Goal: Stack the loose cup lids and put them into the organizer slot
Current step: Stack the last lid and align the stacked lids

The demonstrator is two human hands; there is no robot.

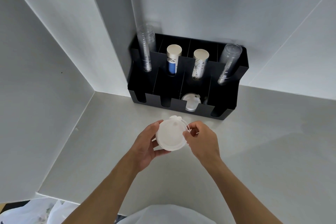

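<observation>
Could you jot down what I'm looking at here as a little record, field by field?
setting: white counter, walled corner
held item: stack of white cup lids
left hand: cradles the stack
right hand: pinches its right edge
organizer: black, against the wall
back slots: clear cups, paper cups
front slots: lids in slot, third from left; others look empty

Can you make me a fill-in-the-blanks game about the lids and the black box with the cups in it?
1. Both hands, left hand and right hand, hold a stack of white ____.
2. The organizer is the colour ____.
3. Lids already in the organizer sit in a front slot, the ____ from the left.
4. The paper cup stack with the blue band stands in the ____ row.

Missing words: lids; black; third; back
</observation>
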